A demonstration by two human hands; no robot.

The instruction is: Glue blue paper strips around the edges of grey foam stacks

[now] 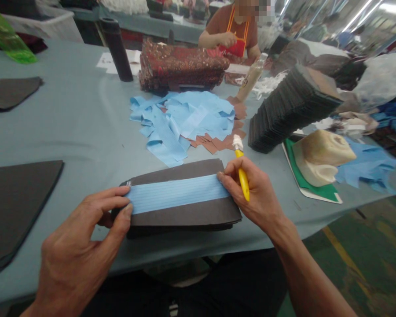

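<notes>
At the near edge of the bench (82, 127), a worker's left hand (86, 237) pinched the left end of a blue strip (178, 193) between thumb and forefinger. The strip lay lengthwise across a stack of dark gray panels (188, 216). The right hand (255, 196) clasped a yellow-handled glue brush (243, 178), its fingertips pressing the strip's right end. Loose blue offcuts (185, 119) lay heaped mid-bench, and another person (232, 37) sat at the far edge.

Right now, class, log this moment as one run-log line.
left hand: presses left end of blue strip | right hand: holds yellow brush, fingertip on strip's right end | strip: flat across dark stack
</notes>
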